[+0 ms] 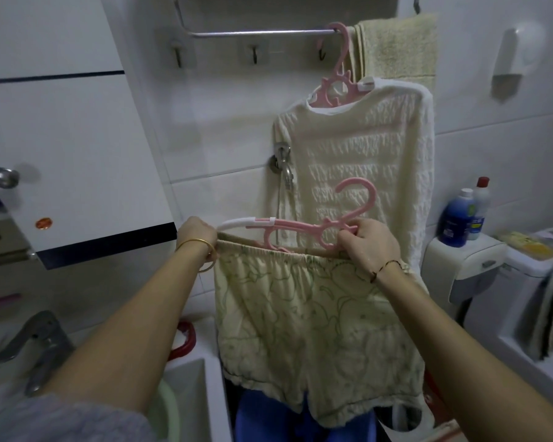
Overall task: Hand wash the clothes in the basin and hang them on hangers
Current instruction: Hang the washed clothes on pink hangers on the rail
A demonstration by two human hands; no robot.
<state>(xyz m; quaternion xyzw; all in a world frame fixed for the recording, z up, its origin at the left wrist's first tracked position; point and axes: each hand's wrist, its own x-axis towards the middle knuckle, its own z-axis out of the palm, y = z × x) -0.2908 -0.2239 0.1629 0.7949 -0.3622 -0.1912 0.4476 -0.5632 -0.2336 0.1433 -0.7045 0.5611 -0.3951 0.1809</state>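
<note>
I hold up a pair of cream shorts (313, 327) with a green print by the stretched elastic waistband. My left hand (198, 232) grips the left end of the waistband, beside the white tip of a pink hanger (288, 228). My right hand (369, 240) pinches the right part of the waistband together with the hanger's centre ring. Behind, a cream textured top (364, 161) hangs on a second pink hanger (339, 81) hooked over the metal towel rail (256, 34). A light green basin (162, 416) sits low in the sink, mostly hidden by my left arm.
A yellow towel (396, 46) drapes over the rail at the right. A wall tap (283, 167) sticks out beside the top. The sink faucet (35, 342) is at lower left under a white cabinet (77, 154). Detergent bottles (463, 215) stand on a white unit at right.
</note>
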